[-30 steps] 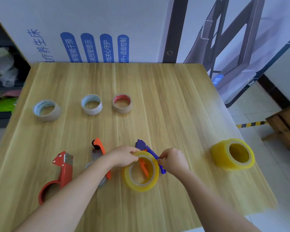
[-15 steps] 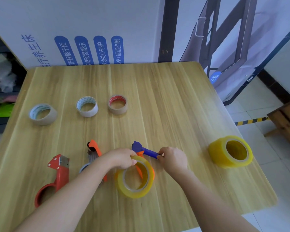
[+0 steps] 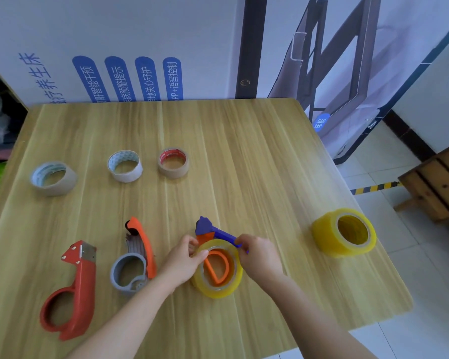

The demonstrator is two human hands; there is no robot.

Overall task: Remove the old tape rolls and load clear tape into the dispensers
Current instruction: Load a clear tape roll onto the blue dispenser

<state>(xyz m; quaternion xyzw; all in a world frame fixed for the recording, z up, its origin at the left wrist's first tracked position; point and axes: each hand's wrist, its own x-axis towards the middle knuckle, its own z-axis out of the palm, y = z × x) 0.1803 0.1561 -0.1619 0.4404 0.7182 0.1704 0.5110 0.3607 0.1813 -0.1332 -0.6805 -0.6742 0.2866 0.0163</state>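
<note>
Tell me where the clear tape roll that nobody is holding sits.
Head view: the free clear tape roll sits near the table's right edge, right of the right hand and the blue dispenser.

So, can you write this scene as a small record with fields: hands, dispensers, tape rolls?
Left hand: pinches rim of clear tape roll
Right hand: grips blue dispenser handle
Roll seat: around the orange hub
Empty dispensers: red dispenser, grey-orange dispenser
Spare clear roll: far right, untouched
Old rolls: beige roll, white roll, brown roll, far side
</note>
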